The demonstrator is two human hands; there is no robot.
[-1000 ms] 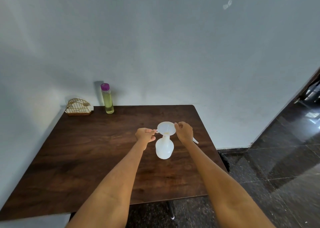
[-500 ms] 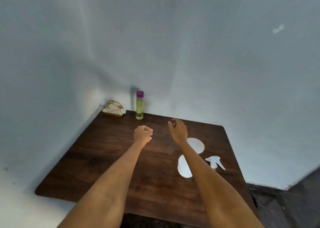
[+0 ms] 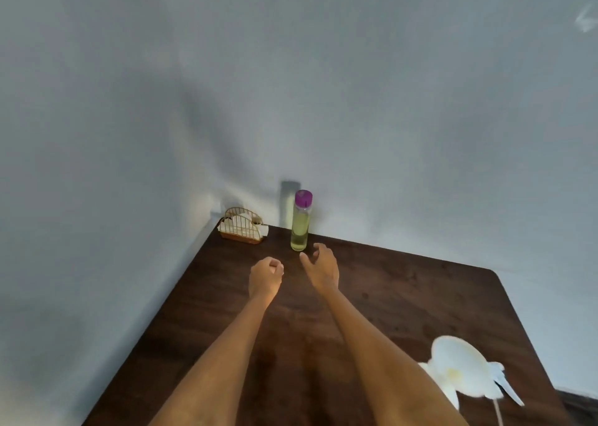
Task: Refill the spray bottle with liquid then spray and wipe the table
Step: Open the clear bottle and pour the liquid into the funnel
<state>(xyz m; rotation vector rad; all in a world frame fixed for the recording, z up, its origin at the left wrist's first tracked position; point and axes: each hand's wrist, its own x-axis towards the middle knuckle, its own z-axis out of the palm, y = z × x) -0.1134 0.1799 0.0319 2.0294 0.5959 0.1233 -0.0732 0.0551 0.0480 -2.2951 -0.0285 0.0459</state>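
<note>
Dark wooden table meets a pale wall, where the liquid bottle stands upright, capped; it looks slim, smooth and tippable, best gripped mid-body. Right hand hovers just short of it, fingers spread and empty, while left hand is clenched on nothing. Wire napkin holder sits just beside the bottle, and the white spray bottle with funnel is well apart at the near right.

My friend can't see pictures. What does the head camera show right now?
A person's right hand, fingers spread, reaches toward a tall bottle of yellow liquid with a purple cap at the back of a dark wooden table. The left hand is a fist holding nothing. A white funnel sits near right.
</note>
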